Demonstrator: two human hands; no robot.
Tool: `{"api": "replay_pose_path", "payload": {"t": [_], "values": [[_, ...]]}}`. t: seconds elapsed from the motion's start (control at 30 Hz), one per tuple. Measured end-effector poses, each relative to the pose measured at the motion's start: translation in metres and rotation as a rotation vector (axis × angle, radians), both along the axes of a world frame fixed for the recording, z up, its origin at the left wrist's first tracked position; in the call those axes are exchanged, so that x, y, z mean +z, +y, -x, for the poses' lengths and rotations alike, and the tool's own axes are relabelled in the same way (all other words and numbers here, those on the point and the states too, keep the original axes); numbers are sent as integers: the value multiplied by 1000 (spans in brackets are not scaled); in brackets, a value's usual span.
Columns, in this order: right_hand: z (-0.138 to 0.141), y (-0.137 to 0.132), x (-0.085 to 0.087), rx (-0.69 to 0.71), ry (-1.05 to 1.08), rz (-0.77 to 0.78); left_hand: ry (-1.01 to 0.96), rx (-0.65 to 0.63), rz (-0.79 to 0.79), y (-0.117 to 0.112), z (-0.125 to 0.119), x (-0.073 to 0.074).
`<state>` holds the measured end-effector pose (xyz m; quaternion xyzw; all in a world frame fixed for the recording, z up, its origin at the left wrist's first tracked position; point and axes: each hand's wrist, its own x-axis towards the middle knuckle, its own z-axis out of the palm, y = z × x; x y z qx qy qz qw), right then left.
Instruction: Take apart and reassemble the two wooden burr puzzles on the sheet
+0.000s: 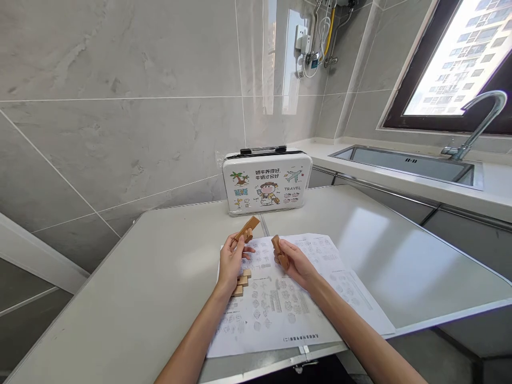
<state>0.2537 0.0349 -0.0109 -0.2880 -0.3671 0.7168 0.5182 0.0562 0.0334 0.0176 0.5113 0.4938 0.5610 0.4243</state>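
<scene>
My left hand point(232, 261) is closed on wooden puzzle pieces point(251, 224), which stick up beyond the fingertips; how many it holds I cannot tell. Another wooden puzzle piece point(276, 244), notched or joined to a second one, is gripped between the thumb and fingers of my right hand point(296, 261). Both hands are raised over a printed instruction sheet point(280, 320) with rows of small line drawings. Several loose wooden blocks point(243, 281) lie on the sheet's left side, partly covered by my left hand and wrist.
A white cartoon-printed case point(266, 184) with a black handle stands at the back of the folding table point(160, 266). Behind it rises a grey tiled wall point(160, 133). To the right are a counter with a sink point(404, 160), a curved faucet point(480, 117) and a window point(452, 64).
</scene>
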Motion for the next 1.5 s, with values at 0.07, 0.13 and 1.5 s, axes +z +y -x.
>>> {"api": "replay_pose_path", "payload": {"t": [0.07,0.13,1.5], "values": [[-1,0,2,9,24,24,-8,-27,0,0,0,0],[-2,-1,3,37,45,27,-23,-54,-2,0,-1,0],[-6,0,6,71,254,5,88,-209,-14,-8,-8,-1]]}}
